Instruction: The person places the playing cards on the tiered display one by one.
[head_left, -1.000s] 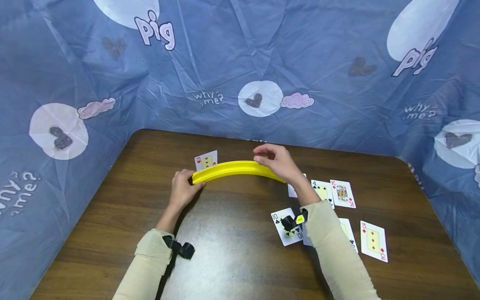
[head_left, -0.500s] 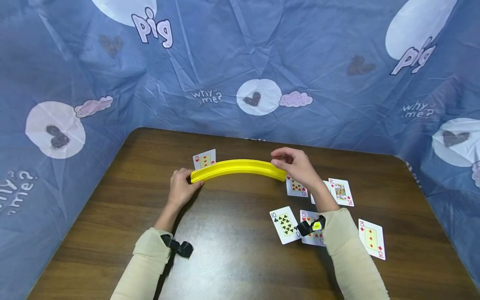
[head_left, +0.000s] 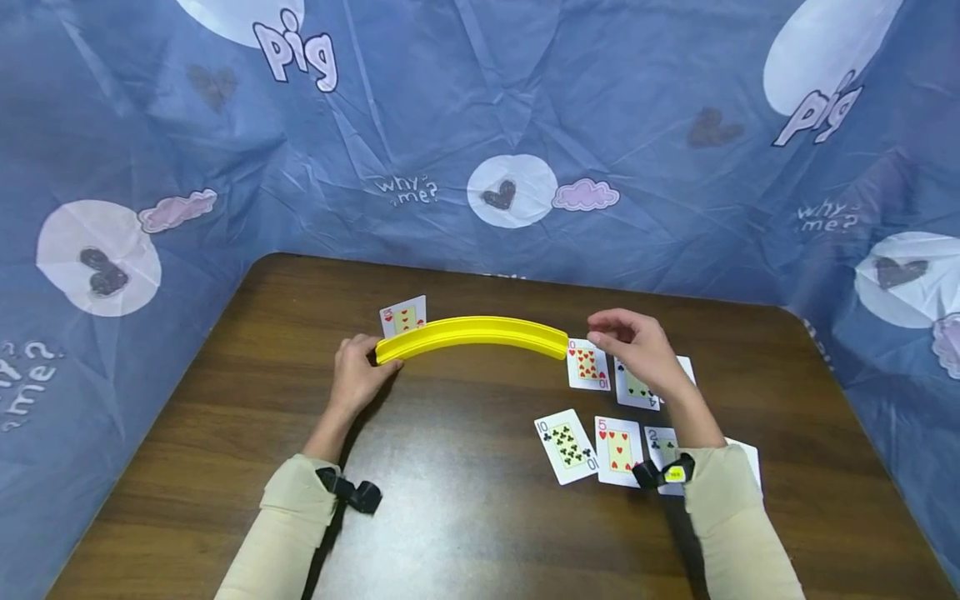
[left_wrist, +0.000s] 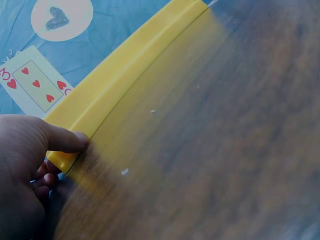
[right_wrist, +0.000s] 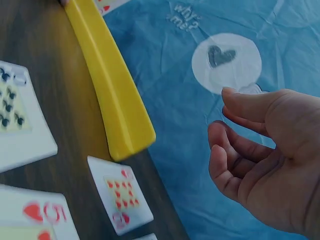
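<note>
My left hand [head_left: 356, 377] grips the left end of a curved yellow playing-card holder [head_left: 472, 331], thumb on its near side in the left wrist view. A three of hearts playing card [left_wrist: 36, 82] stands up from the holder near that hand, its lower part hidden. The right hand [head_left: 637, 346] is raised just beyond the holder's right end, over the back row of cards. Its fingers are loosely bent, and a gap shows between thumb and fingertips [right_wrist: 217, 131] with nothing in it.
Face-up cards lie in two rows at the right: a ten of hearts [head_left: 588, 365] and a black four [head_left: 637, 392] behind, a ten of clubs [head_left: 566, 447], a five of hearts [head_left: 618, 450] and others in front. A patterned blue cloth [head_left: 427, 108] hangs behind the wooden table [head_left: 450, 500].
The right hand has moved rightward along the holder and off past its right end, uncovering the ten of hearts and front-row cards. My left hand keeps its grip on the holder.
</note>
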